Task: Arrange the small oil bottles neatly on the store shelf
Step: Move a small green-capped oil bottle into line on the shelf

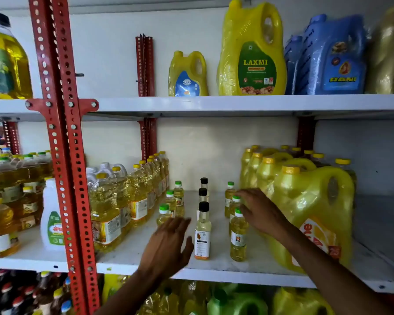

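Note:
Small oil bottles stand in three rows running front to back on the white middle shelf (132,251). The left row (178,196) has green caps, the middle row (203,233) black caps, the right row (238,237) green caps. My left hand (166,246) hovers flat with fingers spread, in front of the nearest left bottle and partly hiding it. My right hand (259,210) reaches in from the right, fingers spread over the caps of the right row, touching or just above them. Neither hand grips a bottle.
Wrapped medium oil bottles (123,201) crowd the shelf's left side, big yellow jugs (305,205) the right. A red slotted upright (64,155) stands at front left. Large jugs (253,53) fill the upper shelf, more bottles the one below.

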